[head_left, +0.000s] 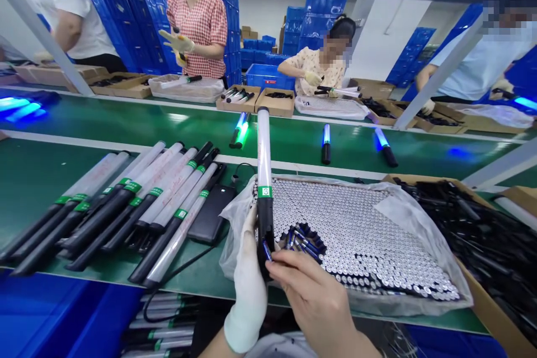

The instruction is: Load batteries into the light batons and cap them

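1. Holding 1 light stick (264, 151) almost straight up is the person's L hand (248, 282), in 1 white glove, closed narrow round the black handle.
2. The R hand (312, 293) is bare, fingers close together, w/ 1 blue battery (267, 250) at the tips, by the handle's open side.
3. The light stick has 1 green band w/ a "3" on it. It is in front of 1 battery tray (419, 305), near its L end.
4. The tray has lots of batteries, too many to count, mostly on end; a few lie in 1 gap.
5. To the L: 1 stick pile (138, 196), 10+ sticks, & 1 flat black box (212, 215) btwn pile & tray.
6. To the R: 1 carton (495, 302) of black parts, no. unclear.
7. On the green belt (289, 134), mid to R: 4 lit sticks (326, 145), 3 blue & 1 green.
8. Across the belt: at least 4 people (203, 28).
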Demonstrator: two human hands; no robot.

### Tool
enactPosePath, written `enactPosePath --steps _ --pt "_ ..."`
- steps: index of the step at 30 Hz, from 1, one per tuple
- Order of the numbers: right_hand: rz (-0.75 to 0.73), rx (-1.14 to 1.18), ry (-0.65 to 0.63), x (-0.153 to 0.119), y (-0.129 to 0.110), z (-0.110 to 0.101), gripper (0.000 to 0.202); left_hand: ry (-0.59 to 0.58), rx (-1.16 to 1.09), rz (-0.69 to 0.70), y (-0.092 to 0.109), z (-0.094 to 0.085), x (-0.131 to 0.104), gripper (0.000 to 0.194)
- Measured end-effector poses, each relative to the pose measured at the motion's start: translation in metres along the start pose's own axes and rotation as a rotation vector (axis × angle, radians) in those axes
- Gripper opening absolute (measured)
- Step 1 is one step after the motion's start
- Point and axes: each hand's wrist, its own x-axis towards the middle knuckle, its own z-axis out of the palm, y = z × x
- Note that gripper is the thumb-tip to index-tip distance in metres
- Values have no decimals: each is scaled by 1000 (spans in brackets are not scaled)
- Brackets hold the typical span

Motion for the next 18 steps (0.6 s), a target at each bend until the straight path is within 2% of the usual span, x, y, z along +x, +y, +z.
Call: enactPosePath --steps 4,8,10,12,15,18 --pt "117 84 -29 4 3 1 28 9 164 -51 1 -1 0 60" --pt "419 138 -122 15 3 0 20 7 269 -51 9 -1 -9 55" --pt "588 130 -165 19 5 -4 20 -41 282 -83 14 -1 -14 60" --pt "702 212 -228 21 12 -11 24 -126 247 -183 21 -3 -18 72" --pt "766 302 -257 18 33 -29 15 -291 108 -368 31 -7 -19 85" --pt "697 19 -248 14 55 -43 10 -380 64 -420 38 -11 -15 86"
